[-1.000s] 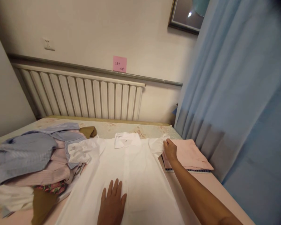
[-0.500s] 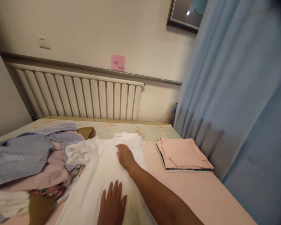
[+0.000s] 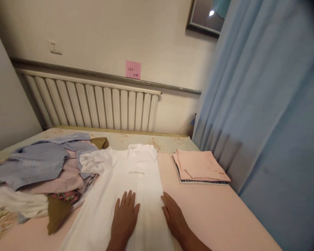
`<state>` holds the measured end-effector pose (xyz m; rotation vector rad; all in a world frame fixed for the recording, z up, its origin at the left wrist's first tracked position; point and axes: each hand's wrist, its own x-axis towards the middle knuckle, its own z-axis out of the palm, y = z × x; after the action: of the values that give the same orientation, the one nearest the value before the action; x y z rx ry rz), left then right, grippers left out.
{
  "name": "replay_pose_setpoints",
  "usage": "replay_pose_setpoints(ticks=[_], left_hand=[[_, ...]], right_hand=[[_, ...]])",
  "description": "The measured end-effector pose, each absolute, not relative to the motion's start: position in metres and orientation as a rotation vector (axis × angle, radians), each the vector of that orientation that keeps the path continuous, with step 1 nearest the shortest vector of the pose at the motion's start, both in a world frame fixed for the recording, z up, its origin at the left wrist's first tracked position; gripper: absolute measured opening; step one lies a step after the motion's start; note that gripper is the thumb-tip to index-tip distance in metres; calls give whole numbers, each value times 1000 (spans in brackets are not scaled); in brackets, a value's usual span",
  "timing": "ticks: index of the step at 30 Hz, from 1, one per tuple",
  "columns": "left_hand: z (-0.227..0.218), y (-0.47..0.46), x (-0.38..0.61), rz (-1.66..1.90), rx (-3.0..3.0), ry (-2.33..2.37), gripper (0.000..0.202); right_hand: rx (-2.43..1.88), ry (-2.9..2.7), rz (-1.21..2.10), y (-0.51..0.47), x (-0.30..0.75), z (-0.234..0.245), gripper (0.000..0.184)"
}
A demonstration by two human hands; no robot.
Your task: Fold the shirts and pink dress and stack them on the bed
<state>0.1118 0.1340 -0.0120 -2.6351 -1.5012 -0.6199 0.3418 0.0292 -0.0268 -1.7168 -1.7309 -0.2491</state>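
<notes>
Pale-pink flat surface [image 3: 214,209] underlies a white, collared fabric shirt [image 3: 141,183]; my left hand [image 3: 125,217] lies open on it, my right hand [image 3: 172,213], open, at its right edge.

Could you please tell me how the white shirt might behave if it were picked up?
The white shirt would probably hang limp, as its crumpled sleeve shows soft creases. It may be light for its size, since it lies flat. The side by the right hand could fall open, as it looks folded inward.
</notes>
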Motion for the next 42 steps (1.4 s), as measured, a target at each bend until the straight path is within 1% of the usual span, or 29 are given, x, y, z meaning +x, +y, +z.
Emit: replay_pose_setpoints(ticks=[4,10,15,21,24,27,32,34,37,42], left_hand=[[-12,130,109,-676,-2653,-1508,46],[-16,117,96,-956,-2654,-1732,44],[-16,83,79,-1168,-2689,-1900,43],[-10,31,71,-1249,-2741,-2053,37],[-5,7,76,-1214,-2841,-2034,36],[6,-14,81,-1096,-2871,-2106,34],[27,-35,87,-617,-2954,-2260,23],[30,-38,89,-481,-2959,-2300,18],[24,-38,91,-478,-2984,-2345,14],[2,-33,96,-624,-3036,-2521,11]], right_hand=[[-1682,-1855,-305,-8,347,-33,46],[-1669,-1839,-303,-9,344,-24,41],[-1661,-1830,-270,-12,343,-28,39],[-1663,-1724,-182,-36,334,-28,39],[-1676,-1699,-125,-53,326,-27,40],[-1703,-1656,-91,-68,318,-29,41],[-1726,-1606,-91,-84,311,-38,45],[-1701,-1632,-97,-91,311,-39,47],[-1647,-1697,-133,-106,310,-38,50],[-1552,-1854,-240,-129,307,-39,62]])
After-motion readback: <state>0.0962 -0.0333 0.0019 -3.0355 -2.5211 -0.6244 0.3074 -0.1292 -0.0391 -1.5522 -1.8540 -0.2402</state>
